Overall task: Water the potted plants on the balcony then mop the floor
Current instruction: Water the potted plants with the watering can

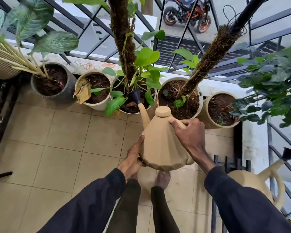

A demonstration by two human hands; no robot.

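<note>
The tiled balcony floor (pixel 57 148) runs up to a dark metal railing (pixel 175 52), and a row of pots stands along its foot: a grey pot (pixel 69 93) at the left, a small white pot (pixel 100 106), the centre pot (pixel 133 112) with a mossy pole, a wider white pot (pixel 200 105) and a ribbed pot (pixel 203 117) at the right. The tan watering can (pixel 161 145) is held in the air in front of the person, just short of the centre and wider pots, tipped forward. Its long axis runs from the base, nearest the body, up and away to the left along the spout (pixel 144 114). The right hand (pixel 190 133) is nearer the pots, fingers curled round the handle at the top. The left hand (pixel 133 155) lies flat against the lower left side, thumb stretched upward, its fingers going under the base. The spout's black rose (pixel 135 95) points into the centre pot, over its soil. No water stream can be made out. The wider pot lies right of the spout, so reaching it would probably mean swinging the can rightward.
</note>
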